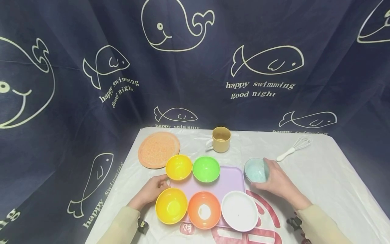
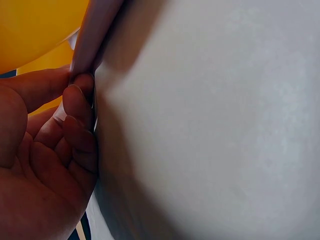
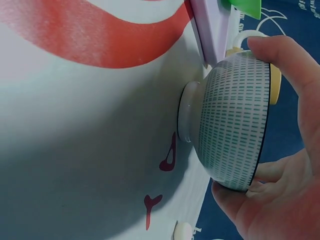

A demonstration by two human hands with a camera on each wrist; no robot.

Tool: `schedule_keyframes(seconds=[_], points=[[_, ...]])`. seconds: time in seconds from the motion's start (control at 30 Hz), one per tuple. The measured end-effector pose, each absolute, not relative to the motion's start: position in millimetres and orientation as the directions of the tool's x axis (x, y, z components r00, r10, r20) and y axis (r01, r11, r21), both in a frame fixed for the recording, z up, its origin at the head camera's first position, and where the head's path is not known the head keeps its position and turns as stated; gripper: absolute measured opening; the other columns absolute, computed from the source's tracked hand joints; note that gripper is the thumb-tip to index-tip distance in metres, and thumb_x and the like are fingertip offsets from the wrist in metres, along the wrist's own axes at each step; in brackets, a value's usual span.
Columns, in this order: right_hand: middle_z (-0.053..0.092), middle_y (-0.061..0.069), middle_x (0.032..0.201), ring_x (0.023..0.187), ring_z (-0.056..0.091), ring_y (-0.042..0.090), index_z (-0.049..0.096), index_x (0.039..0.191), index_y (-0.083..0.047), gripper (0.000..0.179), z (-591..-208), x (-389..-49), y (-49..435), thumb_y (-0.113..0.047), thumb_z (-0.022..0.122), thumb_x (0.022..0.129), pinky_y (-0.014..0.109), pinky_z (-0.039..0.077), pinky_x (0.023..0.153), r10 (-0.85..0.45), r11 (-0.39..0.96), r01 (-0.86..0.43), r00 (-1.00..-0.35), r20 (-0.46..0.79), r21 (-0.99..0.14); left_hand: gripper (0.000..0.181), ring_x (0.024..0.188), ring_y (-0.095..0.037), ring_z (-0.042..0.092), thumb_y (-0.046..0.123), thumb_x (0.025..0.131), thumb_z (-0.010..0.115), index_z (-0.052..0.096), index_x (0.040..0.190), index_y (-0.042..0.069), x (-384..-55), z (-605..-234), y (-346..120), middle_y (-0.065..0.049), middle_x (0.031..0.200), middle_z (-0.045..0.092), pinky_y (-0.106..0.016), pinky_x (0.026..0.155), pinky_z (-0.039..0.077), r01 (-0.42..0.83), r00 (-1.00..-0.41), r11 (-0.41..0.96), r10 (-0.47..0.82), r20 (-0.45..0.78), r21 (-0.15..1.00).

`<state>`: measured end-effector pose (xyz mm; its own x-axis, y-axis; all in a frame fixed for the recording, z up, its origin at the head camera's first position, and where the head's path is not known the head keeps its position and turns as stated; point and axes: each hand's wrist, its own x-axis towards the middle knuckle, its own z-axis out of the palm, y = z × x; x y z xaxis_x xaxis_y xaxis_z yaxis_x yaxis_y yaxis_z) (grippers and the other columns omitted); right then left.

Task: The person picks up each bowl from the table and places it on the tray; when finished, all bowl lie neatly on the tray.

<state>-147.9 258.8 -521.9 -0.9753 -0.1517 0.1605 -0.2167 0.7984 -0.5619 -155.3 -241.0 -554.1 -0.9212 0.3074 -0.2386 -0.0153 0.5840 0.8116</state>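
In the head view my left hand (image 1: 153, 188) is at the left edge of a light purple tray (image 1: 233, 179). The left wrist view has its fingers curled at the tray's edge (image 2: 95, 37), pinching it. My right hand (image 1: 278, 179) grips a small light blue bowl (image 1: 255, 170) by the rim, to the right of the tray. Close up, that bowl (image 3: 232, 120) has green dashes outside, a dark rim and a white foot low against the tablecloth. Along the tray's back are a yellow bowl (image 1: 179, 167) and a green bowl (image 1: 206, 169).
At the tray's front sit a yellow bowl (image 1: 171, 206), an orange bowl (image 1: 204, 218) and a white bowl (image 1: 239, 210). Farther back are a round orange-brown mat (image 1: 159, 149), a tan mug (image 1: 221, 139) and a white whisk (image 1: 294, 149). A dark curtain (image 1: 189, 78) hangs behind the table.
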Motion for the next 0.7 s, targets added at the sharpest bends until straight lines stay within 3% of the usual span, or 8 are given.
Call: schedule_keyframes(seconds=[0.27,0.7], points=[[0.044,0.037,0.143,0.125,0.051,0.053,0.035,0.15,0.016,0.122,-511,-157,244,-0.048,0.095,0.065,0.068,0.045,0.098,-0.151,0.792,-0.218,-0.975,0.164,-0.57,0.051,0.065,-0.019,0.057,0.018,0.098,0.07,0.06,0.147,0.013,-156,-554,-242,0.001,0.067,0.058,-0.04,0.079,0.048,0.003,-0.925,0.586,0.309,-0.22,0.81],[0.047,0.032,0.144,0.125,0.056,0.048,0.038,0.15,0.014,0.119,-505,-161,202,-0.043,0.096,0.064,0.063,0.046,0.101,-0.233,0.745,-0.283,-0.959,0.162,-0.604,0.052,0.064,-0.018,0.057,0.018,0.098,0.07,0.059,0.149,0.014,-156,-556,-243,0.0,0.068,0.058,-0.037,0.072,0.05,0.016,-0.924,0.587,0.318,-0.212,0.809]])
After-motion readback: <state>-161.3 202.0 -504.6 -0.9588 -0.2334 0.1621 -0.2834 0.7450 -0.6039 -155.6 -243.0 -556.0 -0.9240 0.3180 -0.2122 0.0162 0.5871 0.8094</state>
